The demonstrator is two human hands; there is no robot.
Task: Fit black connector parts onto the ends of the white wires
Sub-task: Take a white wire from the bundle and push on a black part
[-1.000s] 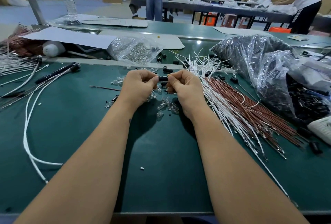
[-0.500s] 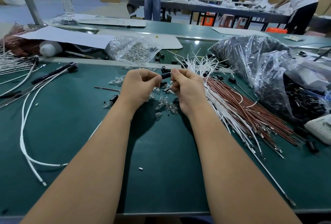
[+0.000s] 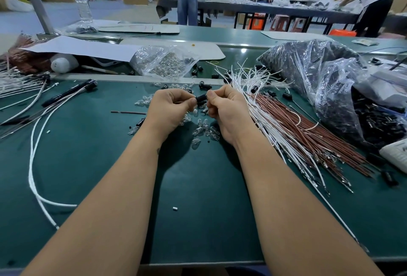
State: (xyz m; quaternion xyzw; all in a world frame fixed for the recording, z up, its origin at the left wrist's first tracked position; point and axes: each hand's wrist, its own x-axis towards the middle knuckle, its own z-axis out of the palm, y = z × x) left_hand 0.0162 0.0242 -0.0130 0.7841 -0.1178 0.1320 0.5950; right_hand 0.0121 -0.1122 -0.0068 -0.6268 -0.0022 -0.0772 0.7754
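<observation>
A small black connector part (image 3: 201, 97) is held between my two hands above the green table (image 3: 110, 165). My left hand (image 3: 169, 108) pinches its left end with curled fingers. My right hand (image 3: 226, 110) pinches its right end with thumb and fingertips. What sits inside the part is hidden by my fingers. A bundle of white wires (image 3: 259, 108) lies just right of my right hand, beside brown wires (image 3: 308, 139). Several small clear bulbs (image 3: 202, 128) lie scattered under my hands. Loose black connector parts (image 3: 204, 86) lie behind them.
A clear bag of bulbs (image 3: 165, 62) sits behind my hands. A big plastic bag of black parts (image 3: 330, 81) fills the right side. Long white wires (image 3: 33, 165) curve over the left of the table. Two people stand at far tables.
Both hands stay together on the black part and have shifted only slightly; the fingers have adjusted their pinch on it.
</observation>
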